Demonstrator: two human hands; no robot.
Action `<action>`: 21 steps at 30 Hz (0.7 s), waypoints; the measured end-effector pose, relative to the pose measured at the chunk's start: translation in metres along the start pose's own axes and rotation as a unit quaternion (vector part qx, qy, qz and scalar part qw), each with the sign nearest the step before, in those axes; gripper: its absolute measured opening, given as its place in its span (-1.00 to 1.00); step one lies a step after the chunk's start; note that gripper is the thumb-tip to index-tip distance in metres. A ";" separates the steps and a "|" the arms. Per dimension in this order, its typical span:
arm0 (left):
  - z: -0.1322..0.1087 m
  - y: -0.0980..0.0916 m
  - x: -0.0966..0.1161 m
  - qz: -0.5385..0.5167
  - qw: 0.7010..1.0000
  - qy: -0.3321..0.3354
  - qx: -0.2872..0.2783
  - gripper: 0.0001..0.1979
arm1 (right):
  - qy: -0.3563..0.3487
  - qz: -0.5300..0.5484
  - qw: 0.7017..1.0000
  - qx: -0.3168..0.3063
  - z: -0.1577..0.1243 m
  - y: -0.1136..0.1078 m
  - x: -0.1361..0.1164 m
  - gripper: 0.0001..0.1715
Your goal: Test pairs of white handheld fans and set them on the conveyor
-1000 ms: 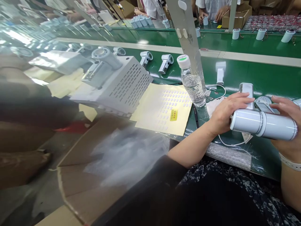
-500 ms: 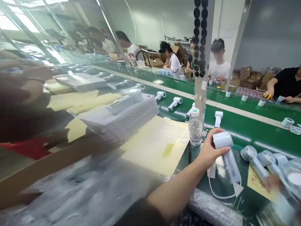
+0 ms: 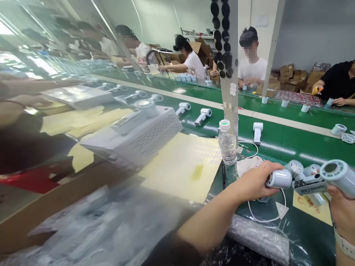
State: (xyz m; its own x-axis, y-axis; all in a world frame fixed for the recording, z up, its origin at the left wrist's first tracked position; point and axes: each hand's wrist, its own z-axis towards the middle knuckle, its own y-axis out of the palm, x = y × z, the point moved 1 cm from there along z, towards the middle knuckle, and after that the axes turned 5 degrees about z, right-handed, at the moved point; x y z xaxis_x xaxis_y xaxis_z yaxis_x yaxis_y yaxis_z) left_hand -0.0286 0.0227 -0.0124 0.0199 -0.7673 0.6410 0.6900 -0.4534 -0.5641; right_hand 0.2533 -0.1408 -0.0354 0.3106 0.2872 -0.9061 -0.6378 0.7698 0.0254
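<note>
The left hand [image 3: 256, 181] closes its grip around a white cylinder [image 3: 276, 179], fingers wrapped over the top, with the cylinder's long axis lying nearly level and its free end pointing right. At the right edge of the view, the right hand [image 3: 342, 214] sits under a pale blue-white tube [image 3: 334, 173], whose round open end faces left and up. The tube touches the hand, but the frame cuts off the fingers, so I cannot tell whether that grip is pressed closed. Between the two pieces lies a small labelled part [image 3: 309, 187], and just behind it is a round fan head [image 3: 295, 167]. All of this sits above the right end of a green tabletop [image 3: 291, 140]. Below the hands are a looped white cable [image 3: 266, 218], a yellow note with red writing [image 3: 310, 208] and a roll of clear bubble wrap [image 3: 259, 236]. Left of the hands stand a water bottle [image 3: 227, 142] and a yellow sticker sheet [image 3: 180, 166].
</note>
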 end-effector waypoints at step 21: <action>0.010 0.056 -0.036 -0.083 0.985 -0.154 -0.002 -0.19 | 0.061 -0.221 0.967 -0.109 0.022 -0.020 -0.060 0.66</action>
State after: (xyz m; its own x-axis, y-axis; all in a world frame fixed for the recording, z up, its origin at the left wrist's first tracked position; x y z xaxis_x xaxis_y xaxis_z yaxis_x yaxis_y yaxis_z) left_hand 0.0161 0.0297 -0.0617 0.1262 -0.5087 0.8516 0.7000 -0.5626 -0.4399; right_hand 0.2631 -0.1607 0.0274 0.5102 -0.1218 -0.8514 -0.5993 0.6596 -0.4535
